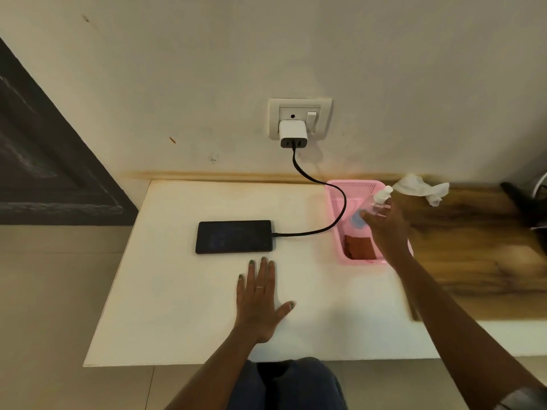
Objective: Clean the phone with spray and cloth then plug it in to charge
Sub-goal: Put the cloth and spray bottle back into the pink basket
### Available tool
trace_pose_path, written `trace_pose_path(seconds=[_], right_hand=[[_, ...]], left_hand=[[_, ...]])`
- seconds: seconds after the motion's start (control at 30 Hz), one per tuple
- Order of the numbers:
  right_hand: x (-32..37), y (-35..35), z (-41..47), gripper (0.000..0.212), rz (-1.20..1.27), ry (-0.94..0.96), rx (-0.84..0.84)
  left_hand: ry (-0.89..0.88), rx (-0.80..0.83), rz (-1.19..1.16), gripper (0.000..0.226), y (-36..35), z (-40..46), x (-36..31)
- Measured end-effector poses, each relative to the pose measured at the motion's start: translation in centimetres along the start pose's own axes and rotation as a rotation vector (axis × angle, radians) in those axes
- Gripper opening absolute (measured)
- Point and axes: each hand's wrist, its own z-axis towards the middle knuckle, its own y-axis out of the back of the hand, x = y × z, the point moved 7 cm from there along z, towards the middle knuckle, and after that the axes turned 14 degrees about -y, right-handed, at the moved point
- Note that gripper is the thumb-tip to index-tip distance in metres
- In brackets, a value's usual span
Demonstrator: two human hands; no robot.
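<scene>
A black phone lies face up on the white table. A black cable runs from its right end to a white charger in the wall socket. My left hand rests flat on the table just in front of the phone, fingers straight. My right hand grips a clear spray bottle with a white nozzle over the pink basket. A reddish-brown cloth lies folded in the basket's near end.
A crumpled white tissue lies behind the basket on a wood-grain surface to the right. A dark object sits at the far right edge. A dark door panel stands at the left. My knees are below the table's front edge.
</scene>
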Motion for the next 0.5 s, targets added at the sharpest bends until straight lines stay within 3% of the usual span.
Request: trace_pose_path(seconds=[0.5], right_hand=[[0.5,-3.0,2.5,0.055,-0.037,-0.018,0.064]], left_hand=[[0.018,0.053,0.046,0.088,-0.2,0.2,0.3]])
